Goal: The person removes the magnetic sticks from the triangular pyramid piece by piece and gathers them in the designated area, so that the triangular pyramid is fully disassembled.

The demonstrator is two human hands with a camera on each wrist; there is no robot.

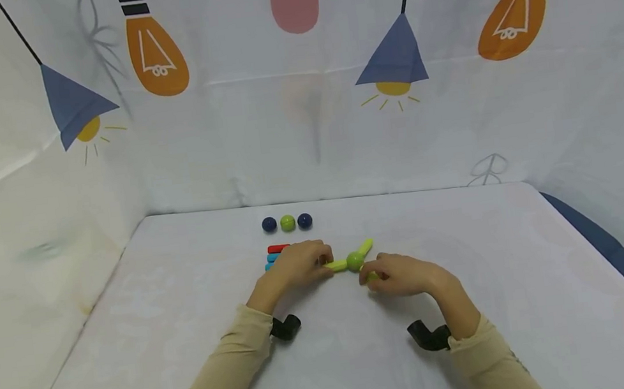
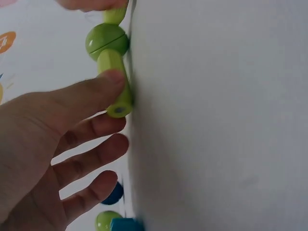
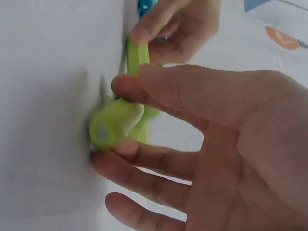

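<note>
A green ball (image 1: 355, 261) with several yellow-green sticks joined to it lies on the white table. My left hand (image 1: 299, 264) pinches the left stick (image 2: 114, 89) between thumb and index finger near its outer end, the other fingers spread below. At the near right, my right hand (image 1: 404, 274) has its fingers curled round another stick (image 3: 107, 129), which shows between index and middle fingers and looks blurred. A third stick (image 1: 367, 246) points away to the far right, untouched by either hand.
Behind the hands, a row holds a dark blue ball (image 1: 269, 224), a green ball (image 1: 287, 223) and another dark blue ball (image 1: 305, 221). Partly hidden by the left hand are a red stick (image 1: 278, 248) and blue sticks (image 1: 273, 258). A white printed cloth (image 1: 260, 142) hangs behind the table.
</note>
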